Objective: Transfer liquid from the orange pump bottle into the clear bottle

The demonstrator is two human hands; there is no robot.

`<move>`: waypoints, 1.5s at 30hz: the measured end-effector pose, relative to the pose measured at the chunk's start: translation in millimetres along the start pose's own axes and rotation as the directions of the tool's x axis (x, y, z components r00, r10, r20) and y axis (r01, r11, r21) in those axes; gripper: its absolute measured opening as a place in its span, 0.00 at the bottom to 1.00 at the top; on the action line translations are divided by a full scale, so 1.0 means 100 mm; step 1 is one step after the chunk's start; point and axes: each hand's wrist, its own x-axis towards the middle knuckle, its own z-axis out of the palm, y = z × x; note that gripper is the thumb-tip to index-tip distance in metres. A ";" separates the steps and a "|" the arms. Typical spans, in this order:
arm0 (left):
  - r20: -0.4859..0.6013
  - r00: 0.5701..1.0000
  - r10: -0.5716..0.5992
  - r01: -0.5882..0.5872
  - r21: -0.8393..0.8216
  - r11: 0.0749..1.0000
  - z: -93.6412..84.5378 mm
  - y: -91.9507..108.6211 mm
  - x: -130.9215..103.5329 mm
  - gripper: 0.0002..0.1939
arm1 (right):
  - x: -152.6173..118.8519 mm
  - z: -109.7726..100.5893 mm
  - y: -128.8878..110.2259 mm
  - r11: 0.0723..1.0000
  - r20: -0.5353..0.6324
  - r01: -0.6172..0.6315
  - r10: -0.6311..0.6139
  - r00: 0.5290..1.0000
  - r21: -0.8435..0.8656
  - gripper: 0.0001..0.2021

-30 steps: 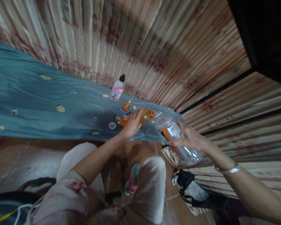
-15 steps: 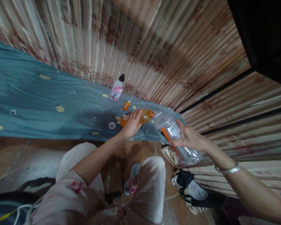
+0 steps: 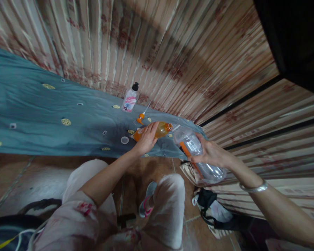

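Observation:
Wrapped in my left hand [image 3: 146, 137] is a tilted bottle of orange liquid [image 3: 162, 129], its uncapped neck pointing right. My right hand [image 3: 208, 152] grips a large clear plastic bottle [image 3: 211, 171] with an orange label, also tilted, its mouth towards the smaller bottle. The two mouths are close together; whether they touch I cannot tell. Just behind my left hand lies an orange pump top [image 3: 140, 118] with a thin tube. A round whitish cap [image 3: 125, 140] rests left of that hand. Farther back is a clear bottle with a black cap and pink label [image 3: 130, 100].
Blue-green patterned cloth [image 3: 36, 118] covers the long surface before me. Pleated curtains [image 3: 94, 42] hang behind it and on the right. A dark bag [image 3: 211, 209] sits on the tiled floor at lower right, and a dark round object [image 3: 10, 230] is at lower left.
Both bottles stay almost in the same place, still tilted mouth to mouth. The view has shifted very slightly.

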 end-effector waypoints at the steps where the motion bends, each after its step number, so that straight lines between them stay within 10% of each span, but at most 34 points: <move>1: -0.003 1.000 0.003 -0.003 0.002 1.000 0.00 0.00 0.00 0.40 | 0.00 0.00 0.00 1.000 -0.001 0.002 -0.002 1.000 -0.003 0.50; 45: 0.011 1.000 -0.012 0.012 0.010 1.000 -0.02 0.02 0.00 0.40 | 0.02 0.03 0.05 0.999 -0.030 0.040 -0.040 0.999 0.011 0.49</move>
